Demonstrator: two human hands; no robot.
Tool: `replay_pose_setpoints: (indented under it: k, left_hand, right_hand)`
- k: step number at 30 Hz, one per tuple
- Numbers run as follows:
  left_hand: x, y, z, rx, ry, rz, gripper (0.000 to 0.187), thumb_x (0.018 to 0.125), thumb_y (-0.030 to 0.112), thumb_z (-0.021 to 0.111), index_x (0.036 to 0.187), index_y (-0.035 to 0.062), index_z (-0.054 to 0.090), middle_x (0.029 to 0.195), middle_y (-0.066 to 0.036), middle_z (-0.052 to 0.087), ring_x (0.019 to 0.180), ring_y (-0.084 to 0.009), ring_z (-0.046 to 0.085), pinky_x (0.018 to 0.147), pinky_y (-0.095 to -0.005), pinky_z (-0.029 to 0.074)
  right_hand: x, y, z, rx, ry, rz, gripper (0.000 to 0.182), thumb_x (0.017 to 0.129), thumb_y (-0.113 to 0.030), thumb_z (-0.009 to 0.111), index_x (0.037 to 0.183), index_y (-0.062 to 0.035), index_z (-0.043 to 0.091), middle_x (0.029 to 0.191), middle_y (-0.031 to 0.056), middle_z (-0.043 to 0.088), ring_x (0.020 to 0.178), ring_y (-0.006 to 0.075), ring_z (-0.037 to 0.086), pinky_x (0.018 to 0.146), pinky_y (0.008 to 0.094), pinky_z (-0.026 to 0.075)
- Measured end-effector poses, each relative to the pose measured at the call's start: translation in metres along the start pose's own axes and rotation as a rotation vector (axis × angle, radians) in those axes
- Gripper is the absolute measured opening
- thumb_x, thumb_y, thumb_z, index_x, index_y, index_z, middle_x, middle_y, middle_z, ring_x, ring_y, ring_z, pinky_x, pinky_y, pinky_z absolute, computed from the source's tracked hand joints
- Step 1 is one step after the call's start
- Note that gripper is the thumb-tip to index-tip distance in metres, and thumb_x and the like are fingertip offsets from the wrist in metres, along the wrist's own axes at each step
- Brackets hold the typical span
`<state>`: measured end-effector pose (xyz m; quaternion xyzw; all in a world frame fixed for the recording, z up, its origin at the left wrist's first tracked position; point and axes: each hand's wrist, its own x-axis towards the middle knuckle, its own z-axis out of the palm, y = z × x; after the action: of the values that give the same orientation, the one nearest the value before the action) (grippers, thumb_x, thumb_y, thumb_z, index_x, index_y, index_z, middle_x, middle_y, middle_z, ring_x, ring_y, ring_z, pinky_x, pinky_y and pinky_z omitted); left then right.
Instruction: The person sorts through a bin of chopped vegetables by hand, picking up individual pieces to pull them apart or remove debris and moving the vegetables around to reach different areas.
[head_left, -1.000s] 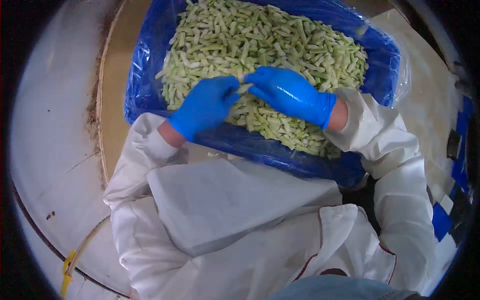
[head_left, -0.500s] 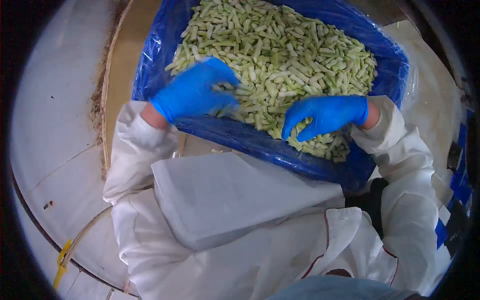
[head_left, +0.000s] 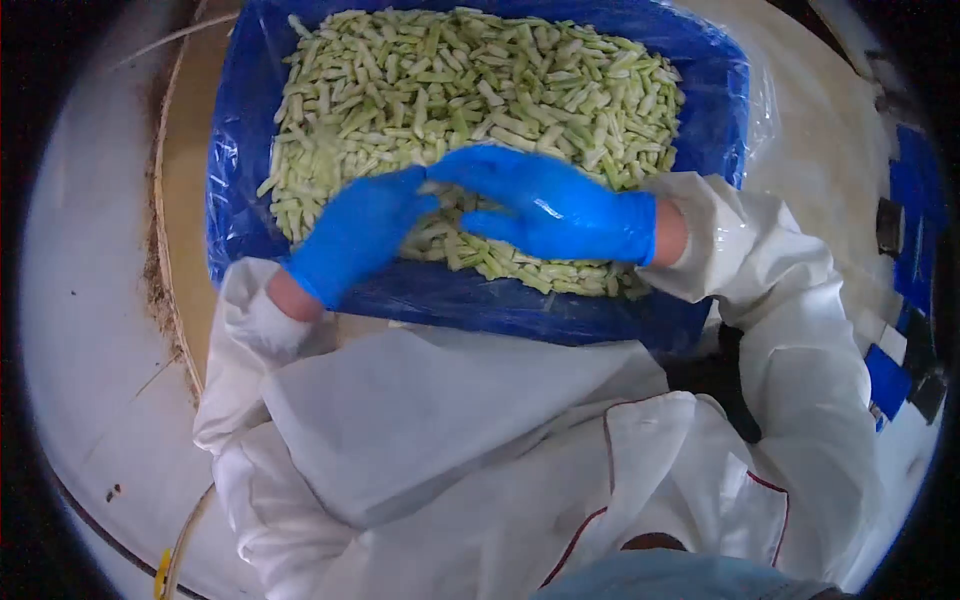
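Note:
Pale green, stick-shaped cut vegetable pieces [head_left: 480, 80] fill a container lined with blue plastic film [head_left: 718, 120]. Both hands wear blue gloves and are low over the front part of the heap. My left hand [head_left: 365, 228], somewhat blurred, comes in from the left with its fingers apart and pointing right. From the other side, my right hand [head_left: 550, 208] reaches across with fingers stretched out and thumb apart. The fingertips of the two hands meet or overlap in this view, with some pieces showing between them. No piece shows gripped in either hand.
A white apron [head_left: 440, 410] hangs between my body and the container's front edge. Left of the container runs a tan edge [head_left: 185, 200] beside the pale floor [head_left: 90, 300]. Blue and dark objects [head_left: 910, 260] lie at the far right.
My right hand has moved left toward my left hand, its curled fingers now straightened. The hands, formerly well apart, are now together. The whole view has shifted, so the container appears farther left and higher.

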<state>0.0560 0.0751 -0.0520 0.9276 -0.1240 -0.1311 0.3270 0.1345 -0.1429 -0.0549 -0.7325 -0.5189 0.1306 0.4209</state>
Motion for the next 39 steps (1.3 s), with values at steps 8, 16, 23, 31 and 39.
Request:
replay_pose_setpoints:
  k: [8, 16, 23, 31, 39]
  left_hand:
    - [-0.001, 0.036, 0.024, -0.066, -0.074, -0.17, 0.026, 0.081, 0.013, 0.054, 0.105, 0.0061, 0.06, 0.087, -0.02, 0.062, 0.078, -0.0368, 0.06, 0.066, -0.0434, 0.047]
    - [-0.002, 0.029, 0.019, 0.346, -0.525, 0.196, 0.028, 0.074, 0.013, 0.056, 0.102, 0.0098, 0.062, 0.088, -0.016, 0.062, 0.077, -0.0331, 0.06, 0.066, -0.0438, 0.047]
    - [-0.003, -0.005, -0.031, 0.562, 0.007, -0.084, 0.034, 0.076, 0.026, 0.064, 0.106, 0.0102, 0.061, 0.097, -0.012, 0.062, 0.087, -0.0302, 0.06, 0.072, -0.0408, 0.048]
    - [0.012, -0.011, -0.051, 0.446, 0.12, -0.174, 0.03, 0.08, 0.027, 0.063, 0.105, 0.0105, 0.062, 0.098, -0.014, 0.063, 0.087, -0.0314, 0.06, 0.073, -0.0383, 0.049]
    - [0.025, 0.004, -0.069, 0.355, 0.253, -0.149, 0.03, 0.081, 0.03, 0.062, 0.101, 0.0085, 0.063, 0.095, -0.014, 0.064, 0.085, -0.0313, 0.062, 0.07, -0.0391, 0.05]
  right_hand:
    - [-0.007, -0.005, 0.005, 0.265, -0.268, 0.425, 0.035, 0.087, -0.037, 0.054, 0.1, -0.0051, 0.058, 0.082, 0.0171, 0.06, 0.078, 0.033, 0.059, 0.069, 0.0399, 0.046]
    - [-0.022, -0.006, 0.0, 0.191, -0.848, 0.232, 0.036, 0.086, -0.037, 0.053, 0.085, -0.0016, 0.062, 0.074, 0.0203, 0.06, 0.073, 0.0345, 0.058, 0.069, 0.042, 0.045]
    - [-0.039, 0.045, -0.104, -0.34, -0.179, 0.183, 0.055, 0.072, -0.032, 0.068, 0.116, -0.0015, 0.054, 0.109, 0.0217, 0.056, 0.101, 0.0374, 0.053, 0.09, 0.0427, 0.042]
    - [-0.008, 0.114, -0.032, -0.783, 0.11, 0.338, 0.09, 0.072, -0.045, 0.068, 0.142, -0.0134, 0.022, 0.128, 0.0393, 0.031, 0.122, 0.0512, 0.028, 0.099, 0.0548, 0.028]
    - [0.145, 0.091, 0.083, -0.353, 0.259, 0.176, 0.079, 0.071, -0.053, 0.061, 0.136, -0.0157, 0.037, 0.134, 0.0229, 0.037, 0.127, 0.0478, 0.023, 0.103, 0.0628, 0.009]
